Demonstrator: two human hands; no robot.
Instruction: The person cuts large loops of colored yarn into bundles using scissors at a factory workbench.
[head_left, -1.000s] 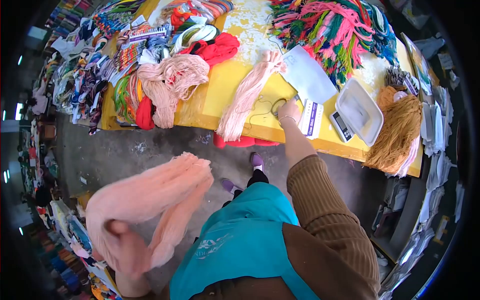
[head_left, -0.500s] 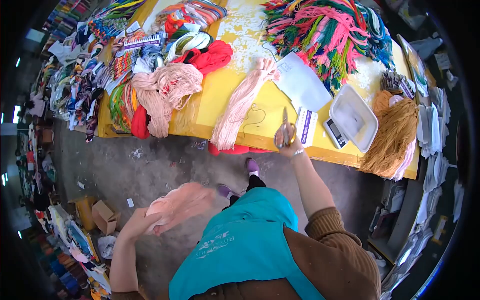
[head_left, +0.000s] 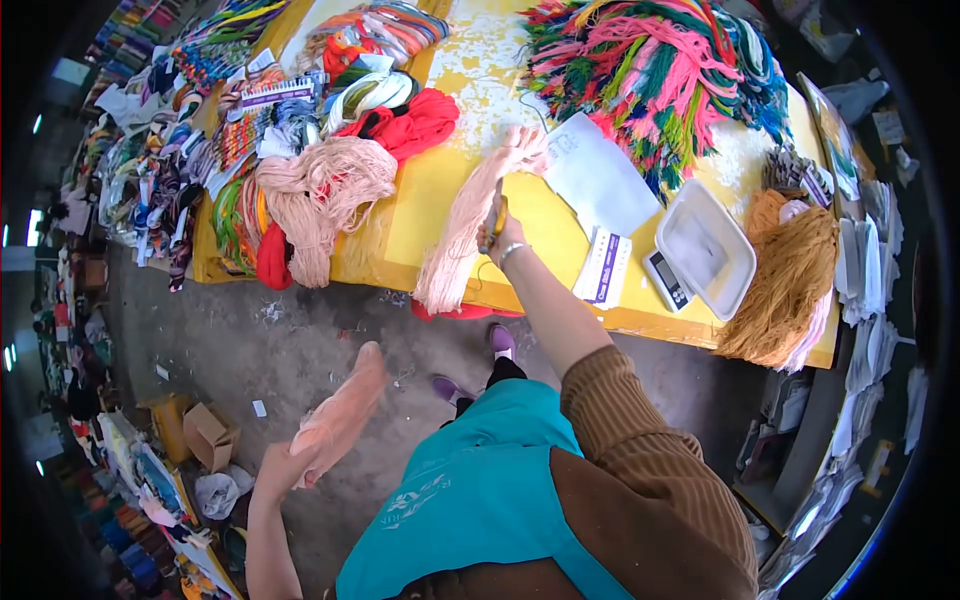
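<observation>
We hold scissors (head_left: 498, 215) by the table's (head_left: 412, 225) near edge, a peach skein (head_left: 342, 414) over the floor (head_left: 330, 325).
Our right hand (head_left: 507, 236), forearm slanting toward 11 o'clock, grips the scissors' partly hidden handles, blades toward 12; our left hand (head_left: 283, 467) clasps the peach skein, long axis toward 1, far end blurred.

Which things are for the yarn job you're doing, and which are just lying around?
Probably for the job:
pink skein, in the left hand
scissors, in the right hand
pale pink skein by the scissors

Probably just lying about:
digital scale
white tray
red skein
cardboard box
</observation>
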